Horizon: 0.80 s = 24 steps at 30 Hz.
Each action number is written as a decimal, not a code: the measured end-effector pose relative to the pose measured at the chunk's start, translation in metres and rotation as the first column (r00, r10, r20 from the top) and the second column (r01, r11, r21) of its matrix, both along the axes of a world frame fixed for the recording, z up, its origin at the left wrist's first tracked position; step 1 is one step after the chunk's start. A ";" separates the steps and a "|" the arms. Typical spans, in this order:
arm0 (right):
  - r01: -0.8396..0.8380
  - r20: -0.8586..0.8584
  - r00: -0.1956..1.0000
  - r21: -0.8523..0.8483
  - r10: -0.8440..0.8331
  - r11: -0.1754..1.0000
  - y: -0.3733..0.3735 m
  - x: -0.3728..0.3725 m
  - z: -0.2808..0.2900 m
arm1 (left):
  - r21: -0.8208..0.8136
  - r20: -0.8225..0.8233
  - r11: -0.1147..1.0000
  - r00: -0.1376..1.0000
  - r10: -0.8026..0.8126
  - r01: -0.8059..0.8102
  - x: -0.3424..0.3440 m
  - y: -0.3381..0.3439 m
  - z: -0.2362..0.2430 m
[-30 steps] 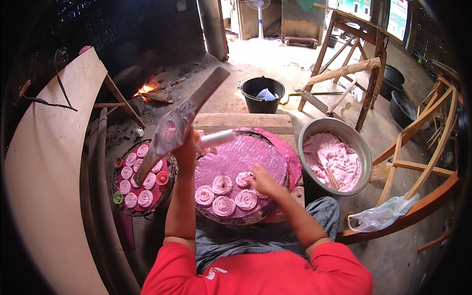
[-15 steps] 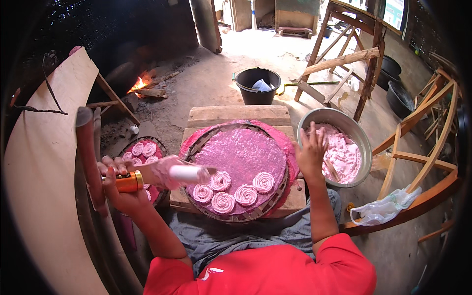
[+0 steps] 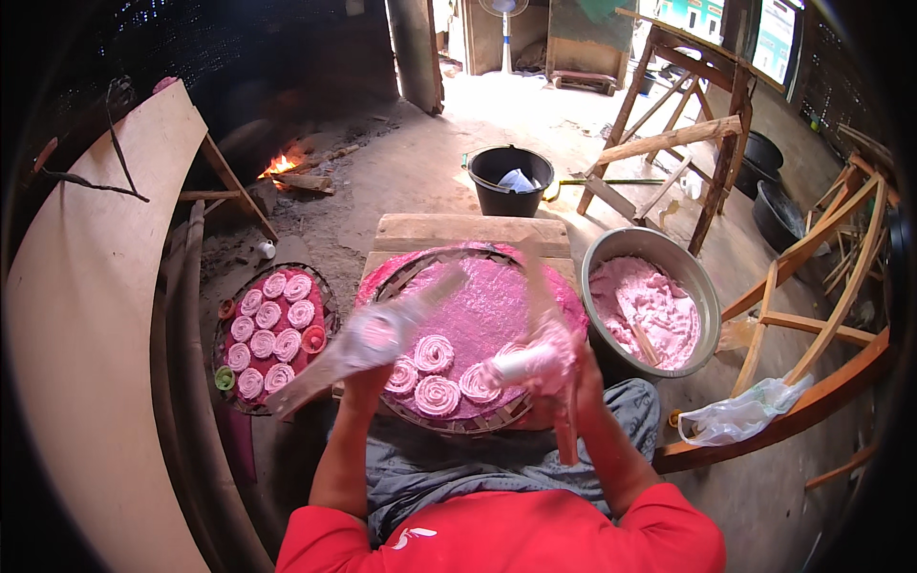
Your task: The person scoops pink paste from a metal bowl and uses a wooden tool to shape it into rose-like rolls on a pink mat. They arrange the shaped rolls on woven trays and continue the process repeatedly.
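My left hand (image 3: 366, 385) is closed around a wooden bar press body (image 3: 358, 342), tilted over the left of the round tray, its round opening showing pink dough. In my right hand (image 3: 585, 384) is the press's plunger (image 3: 521, 366), a white cylinder on a wooden crossbar, smeared with pink dough and blurred by motion. Beneath both hands lies the pink-covered round tray (image 3: 468, 296), with several dough rosettes (image 3: 437, 393) along its near side. The two press parts are apart. Some rosettes are partly hidden by the plunger.
A grey basin (image 3: 709, 286) of pink dough, with a wooden paddle (image 3: 647, 346) in it, stands right of the wooden bench (image 3: 458, 227). On the left is another tray of rosettes (image 3: 267, 315). Farther off are a black bucket (image 3: 511, 196), a fire (image 3: 279, 166) and wooden frames (image 3: 659, 134).
My right hand has moved from beside the basin to the tray's right side and taken hold of the plunger. My left hand has swung inward with the press body, now apart from the plunger.
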State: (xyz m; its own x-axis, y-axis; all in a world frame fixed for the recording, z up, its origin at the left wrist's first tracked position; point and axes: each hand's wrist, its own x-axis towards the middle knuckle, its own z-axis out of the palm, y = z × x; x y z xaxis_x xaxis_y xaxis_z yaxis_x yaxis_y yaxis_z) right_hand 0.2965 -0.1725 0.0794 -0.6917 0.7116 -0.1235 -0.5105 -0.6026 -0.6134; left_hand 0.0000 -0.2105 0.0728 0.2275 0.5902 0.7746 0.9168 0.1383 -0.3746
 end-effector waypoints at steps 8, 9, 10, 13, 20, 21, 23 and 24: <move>-0.197 0.251 0.795 0.968 -0.552 0.157 0.004 -0.006 0.058 | -0.251 0.870 0.617 0.453 -0.195 0.746 0.044 -0.026 0.026; -0.266 0.359 0.816 0.929 -0.453 0.257 0.004 -0.003 0.065 | -0.252 0.929 0.559 0.360 -0.089 0.790 0.044 -0.030 0.032; -0.331 0.408 0.799 0.912 -0.442 0.243 0.007 -0.004 0.070 | -0.328 0.911 0.514 0.409 -0.050 0.793 0.047 -0.030 0.036; -0.424 0.476 0.796 0.879 -0.374 0.217 0.012 0.001 0.080 | -0.429 0.899 0.357 0.431 0.078 0.830 0.051 -0.037 0.039; -0.561 0.564 0.715 0.815 -0.413 0.144 -0.003 -0.011 0.079 | -0.399 0.916 0.189 0.384 0.116 0.897 0.066 -0.041 0.008; -0.608 0.593 0.669 0.783 -0.448 0.128 -0.007 -0.012 0.078 | -0.232 0.971 0.162 0.219 0.093 0.959 0.070 -0.043 0.002; -0.636 0.637 0.648 0.754 -0.417 0.164 -0.012 -0.012 0.071 | -0.026 0.998 0.211 0.015 0.056 0.977 0.079 -0.048 -0.007; -0.629 0.635 0.655 0.759 -0.409 0.171 -0.012 -0.011 0.065 | 0.067 0.996 0.202 -0.079 0.052 0.977 0.082 -0.050 -0.010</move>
State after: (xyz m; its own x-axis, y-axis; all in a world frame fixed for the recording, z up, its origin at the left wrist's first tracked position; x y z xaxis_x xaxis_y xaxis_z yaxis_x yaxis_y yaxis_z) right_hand 0.2853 -0.1841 0.1447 -0.8487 0.5154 0.1186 0.3016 0.6558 -0.6920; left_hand 0.0816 -0.2607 0.0632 0.4058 0.8885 0.2143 0.1366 -0.2908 0.9470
